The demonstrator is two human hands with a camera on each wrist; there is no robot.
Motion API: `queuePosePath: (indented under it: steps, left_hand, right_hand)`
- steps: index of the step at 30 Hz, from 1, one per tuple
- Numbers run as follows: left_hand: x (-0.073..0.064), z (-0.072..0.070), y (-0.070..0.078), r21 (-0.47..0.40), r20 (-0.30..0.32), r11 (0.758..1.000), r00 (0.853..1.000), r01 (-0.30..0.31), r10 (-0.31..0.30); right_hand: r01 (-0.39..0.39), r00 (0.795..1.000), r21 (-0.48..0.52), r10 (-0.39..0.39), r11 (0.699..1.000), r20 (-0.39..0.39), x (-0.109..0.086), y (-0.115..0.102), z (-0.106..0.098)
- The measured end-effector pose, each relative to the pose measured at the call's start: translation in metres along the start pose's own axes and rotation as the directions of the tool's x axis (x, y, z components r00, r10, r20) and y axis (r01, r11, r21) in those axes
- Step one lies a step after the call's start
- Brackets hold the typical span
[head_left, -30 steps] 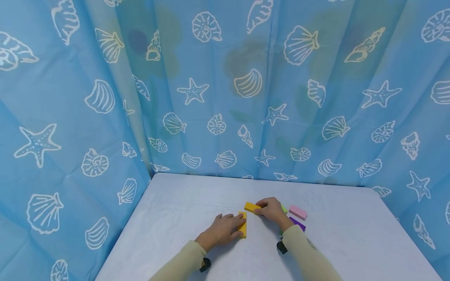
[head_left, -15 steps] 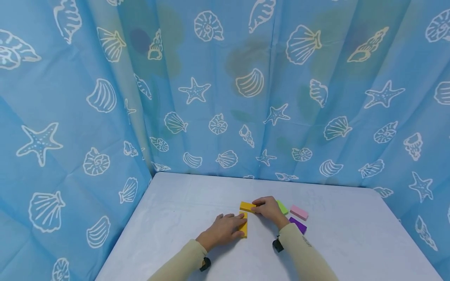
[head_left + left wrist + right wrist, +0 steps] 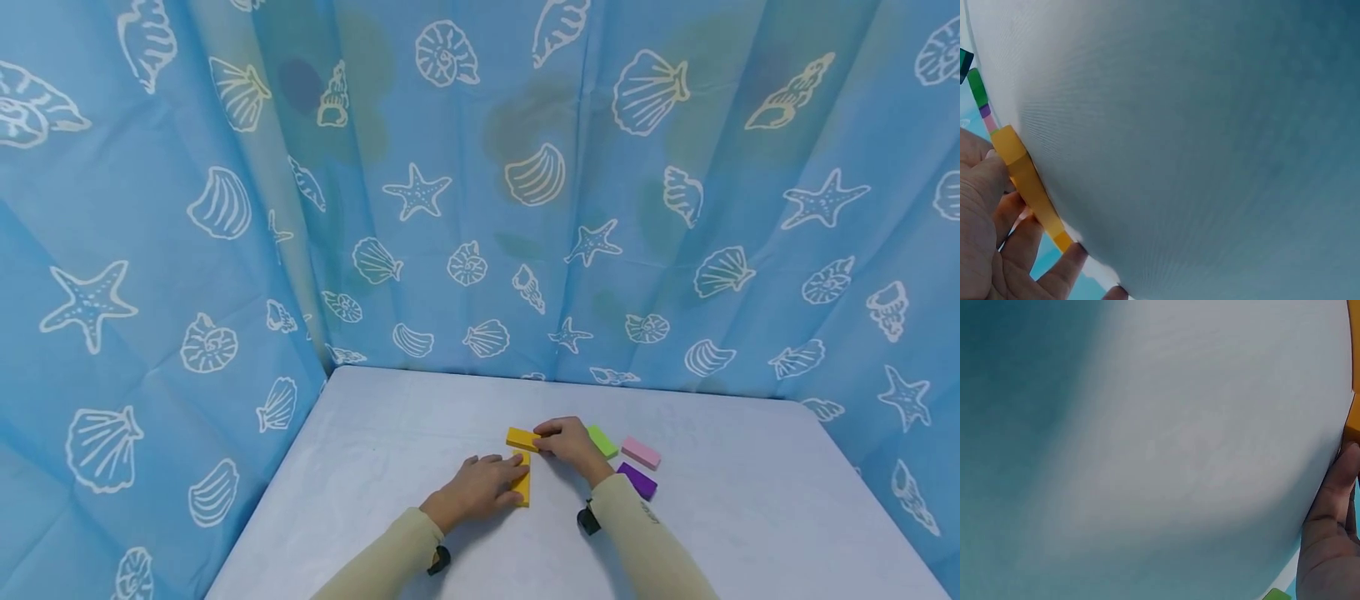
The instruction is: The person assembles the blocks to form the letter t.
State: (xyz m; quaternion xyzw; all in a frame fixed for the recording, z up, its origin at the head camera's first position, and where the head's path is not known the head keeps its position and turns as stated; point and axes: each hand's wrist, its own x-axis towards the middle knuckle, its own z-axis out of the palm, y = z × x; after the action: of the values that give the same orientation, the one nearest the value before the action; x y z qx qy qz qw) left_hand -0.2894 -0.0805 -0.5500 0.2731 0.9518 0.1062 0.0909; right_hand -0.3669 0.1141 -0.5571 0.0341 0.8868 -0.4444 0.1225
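Two yellow blocks meet near the middle of the white table. One long yellow block (image 3: pixel 523 484) lies pointing away from me, and my left hand (image 3: pixel 474 490) holds it with fingertips toward its far end and thumb at its near end. In the left wrist view, this block (image 3: pixel 1034 190) runs along the thumb and fingers. The second yellow block (image 3: pixel 519 437) lies crosswise at the far end of the first. My right hand (image 3: pixel 566 442) pinches its right end between thumb and fingers. The right wrist view catches just a corner of yellow block (image 3: pixel 1353 419) above the thumb (image 3: pixel 1342 472).
Right of my right hand lie a lime green block (image 3: pixel 602 442), a pink block (image 3: pixel 641 452) and a purple block (image 3: pixel 637 481). A darker green block (image 3: pixel 977 87) shows in the left wrist view. A blue shell-patterned curtain (image 3: pixel 480 208) stands behind the white table (image 3: pixel 390 417).
My right hand has moved left with the second yellow block, bringing it over to the far end of the first. The left hand stays on its block. More of the lime and purple blocks shows.
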Motion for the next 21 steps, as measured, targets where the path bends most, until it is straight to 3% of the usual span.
queuePosePath:
  steps: [21]
  left_hand:
    - [0.002, 0.001, -0.002, -0.008, 0.024, 1.000, 1.000, 0.010, -0.010]
  right_hand:
    - [0.084, 0.996, -0.037, -0.084, 0.996, 0.000, 0.008, -0.014, 0.021]
